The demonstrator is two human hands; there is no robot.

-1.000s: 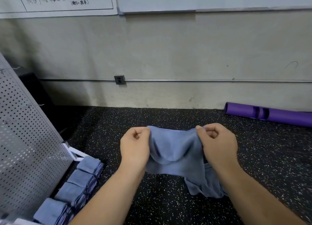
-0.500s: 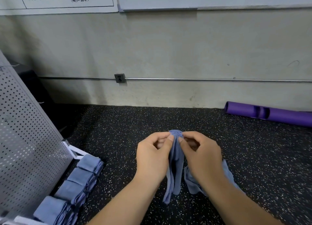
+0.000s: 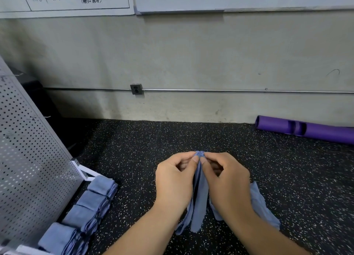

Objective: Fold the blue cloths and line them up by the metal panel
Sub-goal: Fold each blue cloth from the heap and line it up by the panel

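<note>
Speckled black floor [image 3: 134,149], left hand [image 3: 173,180] and right hand [image 3: 228,182] touching, both grips pinched closed on hanging blue cloth [image 3: 199,207]

The blue cloth [image 3: 199,201] looks soft, thin and matt, as do the folded cloths [image 3: 90,207] by the perforated metal panel [image 3: 28,168], which has a dull grey finish. The floor [image 3: 134,145] is black speckled rubber, slightly grainy. The purple tube [image 3: 316,132] looks smooth, faintly glossy.
</note>
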